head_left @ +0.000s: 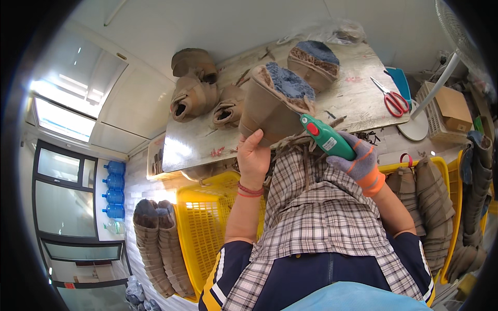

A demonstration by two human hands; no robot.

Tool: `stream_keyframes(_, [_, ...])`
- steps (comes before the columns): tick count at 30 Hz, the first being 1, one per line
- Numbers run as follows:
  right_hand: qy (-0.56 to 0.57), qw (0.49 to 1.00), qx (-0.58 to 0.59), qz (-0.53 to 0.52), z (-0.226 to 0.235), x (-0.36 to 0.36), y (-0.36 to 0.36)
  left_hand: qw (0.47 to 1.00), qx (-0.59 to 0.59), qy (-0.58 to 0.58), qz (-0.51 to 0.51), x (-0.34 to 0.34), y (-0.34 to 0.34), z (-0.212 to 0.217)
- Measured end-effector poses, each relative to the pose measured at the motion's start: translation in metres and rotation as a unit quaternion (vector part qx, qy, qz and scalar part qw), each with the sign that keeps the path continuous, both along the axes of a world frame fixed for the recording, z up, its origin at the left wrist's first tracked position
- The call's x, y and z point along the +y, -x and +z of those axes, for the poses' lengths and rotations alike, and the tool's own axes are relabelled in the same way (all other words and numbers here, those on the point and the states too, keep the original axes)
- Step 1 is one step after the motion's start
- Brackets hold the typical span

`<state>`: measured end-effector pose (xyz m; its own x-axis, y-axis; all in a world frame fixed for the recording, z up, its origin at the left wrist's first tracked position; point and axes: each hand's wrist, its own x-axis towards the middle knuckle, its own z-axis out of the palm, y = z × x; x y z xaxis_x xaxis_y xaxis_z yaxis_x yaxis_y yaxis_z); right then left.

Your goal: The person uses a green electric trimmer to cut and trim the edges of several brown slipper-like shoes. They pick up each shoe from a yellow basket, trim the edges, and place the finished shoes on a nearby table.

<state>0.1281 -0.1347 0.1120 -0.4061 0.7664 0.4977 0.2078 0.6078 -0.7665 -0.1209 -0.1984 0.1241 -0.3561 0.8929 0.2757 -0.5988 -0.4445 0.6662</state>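
Bare left hand (252,154) clasps the lower edge of a tan suede boot with blue-grey fleece lining (275,101), held up over the scuffed grey worktable (358,98), while the grey-and-orange gloved right hand (359,161) wraps tight around a green handheld power tool (326,136), tip at the boot's lining edge.
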Motion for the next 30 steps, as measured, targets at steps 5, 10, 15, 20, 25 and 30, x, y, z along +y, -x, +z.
stream_keyframes(5, [0.141, 0.987, 0.067, 0.029, 0.003, -0.001, 0.004, 0.994, 0.106, -0.01, 0.007, 0.001, -0.009, -0.02])
stream_keyframes(10, [0.154, 0.985, 0.079, 0.001, 0.002, 0.001, 0.005, 0.936, 0.33, 0.038, 0.114, 0.001, -0.007, -0.034])
stream_keyframes(15, [0.209, 0.973, 0.097, -0.016, -0.002, 0.005, 0.003, 0.635, 0.724, -0.057, 0.264, 0.003, -0.005, -0.022])
stream_keyframes(20, [0.255, 0.955, 0.148, -0.024, 0.0, 0.009, 0.0, 0.566, 0.785, -0.069, 0.243, -0.002, -0.017, -0.024])
stream_keyframes(25, [0.274, 0.947, 0.168, -0.022, 0.003, 0.01, -0.006, 0.566, 0.793, -0.085, 0.209, -0.002, -0.026, -0.034])
stream_keyframes(30, [0.279, 0.935, 0.216, -0.033, 0.003, 0.017, -0.009, 0.621, 0.759, -0.089, 0.172, -0.017, -0.024, -0.045])
